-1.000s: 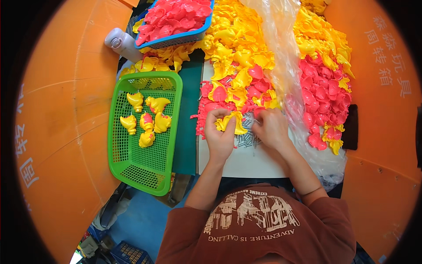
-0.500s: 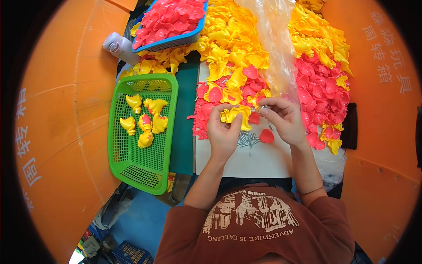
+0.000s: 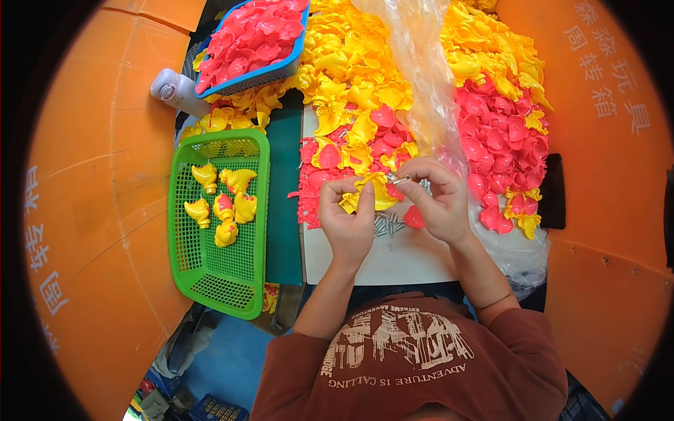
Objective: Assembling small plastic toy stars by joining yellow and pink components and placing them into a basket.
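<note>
My left hand (image 3: pixel 346 223) pinches a yellow plastic shell half (image 3: pixel 380 191), its hollow side up, over the front of the white worktop. Close to the shell's right end, my right hand (image 3: pixel 437 200) holds a small silvery metal pin (image 3: pixel 401 179) between thumb and fingertips. Below the hands lies a loose pile of similar metal pins (image 3: pixel 387 224), with a red shell piece (image 3: pixel 414 217) beside it. Just beyond the hands, yellow shells (image 3: pixel 357 158) and red pieces (image 3: pixel 309 186) cover the worktop.
A green basket (image 3: pixel 182 281) at left holds several yellow bird-shaped toys (image 3: pixel 237 180). Behind it stand a pale bottle (image 3: pixel 175 91) and a blue basket (image 3: pixel 274 72) of red pieces. Clear plastic film (image 3: pixel 421 77) divides the heaps; orange panels (image 3: pixel 91 175) rise at both sides.
The view has shifted slightly, so the scene sits a little further left. My left hand has tilted the yellow shell, and the pin in my right hand is closer to it.
</note>
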The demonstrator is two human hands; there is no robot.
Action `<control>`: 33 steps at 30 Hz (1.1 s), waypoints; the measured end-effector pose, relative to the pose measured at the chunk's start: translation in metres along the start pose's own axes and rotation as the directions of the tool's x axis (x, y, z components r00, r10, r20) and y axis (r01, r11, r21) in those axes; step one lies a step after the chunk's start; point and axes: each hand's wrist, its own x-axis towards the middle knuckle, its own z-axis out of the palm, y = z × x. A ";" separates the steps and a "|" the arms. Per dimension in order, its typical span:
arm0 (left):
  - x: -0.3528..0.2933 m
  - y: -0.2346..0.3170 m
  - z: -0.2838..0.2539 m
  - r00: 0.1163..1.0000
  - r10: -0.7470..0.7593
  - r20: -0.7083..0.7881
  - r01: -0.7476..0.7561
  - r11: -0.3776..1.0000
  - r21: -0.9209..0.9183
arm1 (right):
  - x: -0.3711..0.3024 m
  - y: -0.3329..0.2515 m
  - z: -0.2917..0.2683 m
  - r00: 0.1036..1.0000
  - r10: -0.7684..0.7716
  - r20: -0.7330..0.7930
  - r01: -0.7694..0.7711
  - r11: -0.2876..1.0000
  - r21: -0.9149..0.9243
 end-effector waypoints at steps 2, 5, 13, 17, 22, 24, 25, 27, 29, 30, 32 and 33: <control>-0.001 -0.001 -0.001 1.000 0.018 -0.008 -0.018 0.999 0.035 | 0.001 -0.002 0.001 0.999 -0.052 0.013 0.053 0.998 -0.032; -0.003 0.003 0.001 0.997 0.075 -0.015 -0.074 0.995 0.064 | 0.002 -0.004 0.004 0.999 0.034 0.022 -0.032 0.997 -0.064; -0.006 0.003 0.001 0.982 0.188 -0.034 -0.181 0.973 0.141 | -0.001 0.000 0.006 0.970 0.219 0.108 -0.230 0.967 0.106; -0.009 0.002 0.002 0.986 0.156 -0.059 -0.151 0.985 0.086 | 0.001 0.001 0.011 0.975 0.200 0.095 -0.214 0.960 0.182; -0.007 -0.001 -0.001 0.990 0.134 -0.046 -0.129 0.987 0.094 | 0.001 0.000 0.020 0.980 0.189 0.056 -0.197 0.911 0.361; -0.007 0.003 -0.001 0.993 0.109 -0.033 -0.107 0.992 0.074 | 0.001 -0.001 0.018 0.973 0.222 0.067 -0.231 0.900 0.369; -0.007 0.003 -0.001 0.996 0.086 -0.019 -0.085 0.995 0.056 | 0.001 0.000 0.017 0.964 0.254 0.079 -0.264 0.887 0.378; -0.010 0.003 0.000 0.998 0.063 -0.020 -0.063 0.998 0.019 | 0.003 0.001 0.013 0.940 0.320 0.118 -0.341 0.856 0.389; -0.011 0.002 0.000 0.999 0.038 -0.018 -0.038 0.999 -0.017 | 0.007 0.004 0.012 0.909 0.386 0.155 -0.415 0.818 0.398; -0.012 -0.002 -0.001 0.994 0.101 -0.029 -0.099 0.994 0.048 | 0.009 0.007 0.013 0.906 0.379 0.187 -0.423 0.805 0.416; -0.013 -0.001 -0.002 0.986 0.162 -0.030 -0.158 0.981 0.112 | 0.013 0.010 0.015 0.903 0.374 0.213 -0.430 0.791 0.435; -0.014 0.004 -0.003 1.000 0.023 0.012 -0.022 0.997 -0.074 | 0.016 0.009 0.015 0.906 0.358 0.225 -0.422 0.802 0.422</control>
